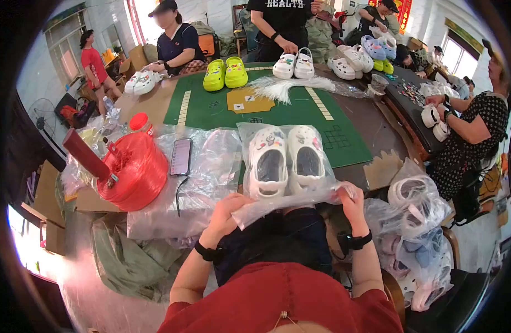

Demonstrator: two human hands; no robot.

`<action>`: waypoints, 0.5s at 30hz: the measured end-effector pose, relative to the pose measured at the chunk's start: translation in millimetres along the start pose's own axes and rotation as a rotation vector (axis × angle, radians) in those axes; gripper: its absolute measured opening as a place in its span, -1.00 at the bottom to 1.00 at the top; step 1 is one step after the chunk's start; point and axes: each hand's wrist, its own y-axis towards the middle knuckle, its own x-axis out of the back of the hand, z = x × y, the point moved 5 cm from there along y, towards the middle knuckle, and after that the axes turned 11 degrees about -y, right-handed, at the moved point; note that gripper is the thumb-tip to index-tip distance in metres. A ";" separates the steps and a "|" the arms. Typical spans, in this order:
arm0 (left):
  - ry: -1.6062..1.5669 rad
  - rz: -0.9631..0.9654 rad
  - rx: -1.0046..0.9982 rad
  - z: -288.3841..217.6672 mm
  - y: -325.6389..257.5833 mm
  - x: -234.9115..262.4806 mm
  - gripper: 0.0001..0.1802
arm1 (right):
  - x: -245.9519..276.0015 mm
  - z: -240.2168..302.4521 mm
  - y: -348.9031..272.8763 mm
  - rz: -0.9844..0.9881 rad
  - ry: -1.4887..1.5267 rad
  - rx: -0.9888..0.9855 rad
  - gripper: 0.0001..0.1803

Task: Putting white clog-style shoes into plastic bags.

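Note:
A pair of white clogs (pixel 268 166) with small colourful charms lies side by side inside a clear plastic bag (pixel 266 207), toes pointing away from me. At the table's near edge, the bag's mouth is drawn out into a flat band across my lap. My left hand (pixel 229 215) is closed on the left end of that band. The right end is pinched in my right hand (pixel 352 206). Left of the clogs, a phone (pixel 181 156) with a dark cable rests on a stack of clear plastic bags (pixel 211 172).
A big red twine roll (pixel 139 172) and a red-lidded jar (pixel 140 122) stand at left. Lime clogs (pixel 236 72), white clogs (pixel 294 65) and white strands (pixel 277 89) lie across the green-topped table (pixel 300 119). Bagged clogs (pixel 416 205) are piled at my right. Several people work around.

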 end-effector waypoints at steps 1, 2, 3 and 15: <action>-0.176 -0.095 0.229 17.5 -5.6 1.1 -0.73 | -3.6 4.2 5.0 -0.053 0.037 -0.094 -0.75; -0.352 -0.192 0.456 33.6 -14.3 2.5 -0.70 | -5.0 3.7 7.6 -0.104 0.075 -0.187 -0.77; -0.344 -0.206 0.442 32.8 -5.7 5.7 -0.70 | -7.3 1.9 17.2 -0.099 0.077 -0.167 -0.77; -0.418 -0.420 0.771 72.3 12.8 -21.1 -0.46 | -27.5 26.3 16.6 -0.473 -0.599 -0.117 -0.50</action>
